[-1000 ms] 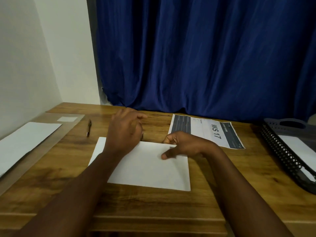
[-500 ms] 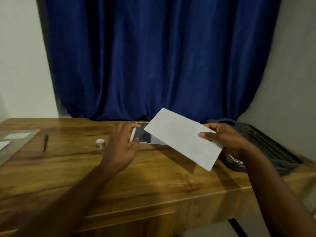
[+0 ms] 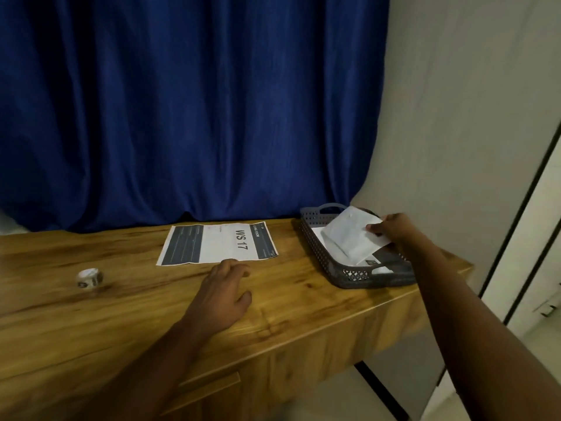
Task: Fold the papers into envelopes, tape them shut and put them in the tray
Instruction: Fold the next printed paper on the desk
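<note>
A wooden counter (image 3: 288,302) stretched in front of me, with a blue curtain (image 3: 182,101) hanging behind it. At the counter's far right end sat a dark grey plastic tray (image 3: 361,273) with perforated walls, its long side running away from me, and at least one white paper already lay in it. A printed sheet (image 3: 218,244) reading "WS 17" lay flat near the middle of the counter, left of the tray. My right hand (image 3: 397,230) was out over the tray, thumb and fingers pinching the right edge of a folded white envelope (image 3: 349,238). The envelope hung tilted above the tray's inside, its long side slanting from upper left to lower right and its left end lowest; I could not tell whether that end touched the paper beneath. Only my right hand was near the tray, so I judged the drop was its job. My left hand (image 3: 224,294) rested on the counter just below the printed sheet, fingers loosely spread, holding nothing. A small roll of tape (image 3: 89,278) stood far to the left.
</note>
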The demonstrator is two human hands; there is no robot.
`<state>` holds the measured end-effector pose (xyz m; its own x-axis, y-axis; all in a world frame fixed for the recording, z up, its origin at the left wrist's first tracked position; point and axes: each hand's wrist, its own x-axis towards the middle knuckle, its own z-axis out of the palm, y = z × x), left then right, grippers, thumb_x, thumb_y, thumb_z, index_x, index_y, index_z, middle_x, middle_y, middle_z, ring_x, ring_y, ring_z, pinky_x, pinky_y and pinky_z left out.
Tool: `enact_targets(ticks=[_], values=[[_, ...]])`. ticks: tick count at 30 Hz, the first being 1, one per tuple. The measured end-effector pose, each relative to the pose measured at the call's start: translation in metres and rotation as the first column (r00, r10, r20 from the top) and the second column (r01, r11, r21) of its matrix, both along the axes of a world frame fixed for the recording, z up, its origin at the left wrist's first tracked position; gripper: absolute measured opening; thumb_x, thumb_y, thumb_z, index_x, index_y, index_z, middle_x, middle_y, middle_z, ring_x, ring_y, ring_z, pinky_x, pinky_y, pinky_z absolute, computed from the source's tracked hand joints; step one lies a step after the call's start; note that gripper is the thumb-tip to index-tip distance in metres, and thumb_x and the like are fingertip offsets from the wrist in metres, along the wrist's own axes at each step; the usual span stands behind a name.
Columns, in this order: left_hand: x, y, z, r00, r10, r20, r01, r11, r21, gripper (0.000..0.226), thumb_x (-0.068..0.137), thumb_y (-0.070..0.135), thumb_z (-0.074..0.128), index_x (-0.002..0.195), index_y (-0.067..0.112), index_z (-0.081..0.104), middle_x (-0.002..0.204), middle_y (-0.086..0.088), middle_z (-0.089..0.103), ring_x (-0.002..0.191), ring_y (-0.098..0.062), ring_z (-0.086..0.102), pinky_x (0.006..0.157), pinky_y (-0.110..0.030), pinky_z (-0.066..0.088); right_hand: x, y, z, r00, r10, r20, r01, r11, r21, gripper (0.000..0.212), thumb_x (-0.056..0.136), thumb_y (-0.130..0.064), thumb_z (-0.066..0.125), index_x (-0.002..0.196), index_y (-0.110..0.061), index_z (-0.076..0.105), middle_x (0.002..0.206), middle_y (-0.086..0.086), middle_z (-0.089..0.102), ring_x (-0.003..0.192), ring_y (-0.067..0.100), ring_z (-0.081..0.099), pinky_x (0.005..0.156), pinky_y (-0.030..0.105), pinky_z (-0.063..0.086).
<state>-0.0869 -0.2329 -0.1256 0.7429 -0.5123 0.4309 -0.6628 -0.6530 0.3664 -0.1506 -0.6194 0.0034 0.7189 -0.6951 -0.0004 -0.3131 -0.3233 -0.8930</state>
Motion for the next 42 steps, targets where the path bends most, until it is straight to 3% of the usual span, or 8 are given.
enact_targets(ticks=[9, 13, 20, 25, 29, 34, 38, 42], values=[[-0.008, -0.001, 0.003, 1.000, 0.007, 0.029, -0.007, 1.000, 0.004, 0.042, 0.095, 0.035, 0.062, 0.135, 0.030, 0.054, 0.138, 0.004, 0.049, 0.128, -0.015, 0.047, 0.108, -0.037, 0.043, 0.019, -0.004, -0.022, 0.859, 0.008, -0.512, -0.084, 0.989, -0.125, 0.035, 0.096, -0.013, 0.072, 0.123, 0.005, 0.059, 0.097, 0.015, 0.062, 0.076, 0.029, 0.062, 0.049, 0.038, 0.054], [-0.009, -0.001, 0.004, 1.000, -0.003, 0.026, 0.003, 1.000, -0.002, 0.042, 0.094, 0.034, 0.063, 0.135, 0.029, 0.055, 0.136, 0.003, 0.051, 0.126, -0.016, 0.049, 0.107, -0.037, 0.043, 0.019, 0.002, -0.024, 0.760, -0.040, -0.649, -0.227, 0.919, -0.322, 0.053, 0.099, -0.026, 0.067, 0.140, 0.003, 0.051, 0.132, 0.019, 0.061, 0.115, 0.033, 0.061, 0.099, 0.043, 0.052], [-0.009, -0.001, 0.004, 1.000, -0.003, -0.006, 0.003, 1.000, -0.012, 0.042, 0.093, 0.036, 0.064, 0.134, 0.032, 0.054, 0.136, 0.006, 0.051, 0.126, -0.014, 0.049, 0.107, -0.038, 0.045, 0.032, 0.028, -0.003, 0.919, -0.123, -0.374, -0.169, 0.734, -0.657, 0.033, 0.097, -0.025, 0.063, 0.127, -0.009, 0.062, 0.121, 0.018, 0.065, 0.110, 0.036, 0.064, 0.090, 0.041, 0.054], [-0.011, 0.006, 0.013, 0.996, -0.033, -0.078, 0.014, 0.971, -0.237, 0.035, 0.091, 0.022, 0.069, 0.124, 0.031, 0.061, 0.129, 0.009, 0.055, 0.121, -0.009, 0.053, 0.106, -0.038, 0.048, 0.060, 0.129, -0.006, 0.947, 0.318, -0.045, -0.249, 0.638, -0.729, 0.031, 0.094, -0.025, 0.064, 0.124, -0.018, 0.067, 0.124, 0.013, 0.062, 0.111, 0.032, 0.062, 0.098, 0.047, 0.052], [-0.014, 0.036, 0.023, 0.999, -0.003, -0.043, -0.014, 0.925, -0.381, 0.029, 0.091, 0.017, 0.069, 0.116, 0.030, 0.066, 0.122, 0.012, 0.058, 0.116, -0.005, 0.056, 0.101, -0.031, 0.051, 0.081, 0.226, -0.049, 0.827, 0.549, -0.124, -0.480, 0.574, -0.663, 0.030, 0.097, -0.036, 0.065, 0.125, -0.025, 0.067, 0.133, 0.005, 0.064, 0.120, 0.025, 0.061, 0.099, 0.033, 0.048], [-0.007, 0.130, 0.029, 0.982, 0.183, 0.049, -0.150, 0.909, -0.388, 0.038, 0.088, 0.017, 0.071, 0.121, 0.035, 0.063, 0.126, 0.017, 0.053, 0.117, 0.005, 0.051, 0.092, -0.007, 0.040, 0.110, 0.302, -0.098, 0.757, 0.634, -0.156, -0.582, 0.547, -0.601, 0.048, 0.096, -0.053, 0.056, 0.138, -0.031, 0.056, 0.150, 0.000, 0.053, 0.134, 0.021, 0.049, 0.111, 0.043, 0.040], [0.012, 0.207, 0.033, 0.936, 0.352, -0.004, -0.324, 0.858, -0.398, 0.046, 0.088, 0.024, 0.072, 0.130, 0.035, 0.058, 0.132, 0.010, 0.053, 0.118, -0.006, 0.054, 0.099, -0.030, 0.051, 0.124, 0.325, -0.117, 0.708, 0.611, -0.353, -0.664, 0.406, -0.628, 0.061, 0.102, -0.060, 0.037, 0.156, -0.030, 0.035, 0.168, 0.003, 0.026, 0.155, 0.027, 0.020, 0.123, 0.057, 0.015], [0.032, 0.246, 0.026, 0.911, 0.387, -0.144, -0.413, 0.849, -0.328, 0.064, 0.088, 0.038, 0.076, 0.144, 0.040, 0.046, 0.146, 0.011, 0.051, 0.130, -0.009, 0.051, 0.103, -0.031, 0.049, 0.120, 0.326, -0.125, 0.706, 0.589, -0.393, -0.663, 0.356, -0.658, 0.062, 0.101, -0.067, 0.030, 0.150, -0.033, 0.045, 0.160, 0.000, 0.042, 0.145, 0.023, 0.038, 0.119, 0.055, 0.023]])
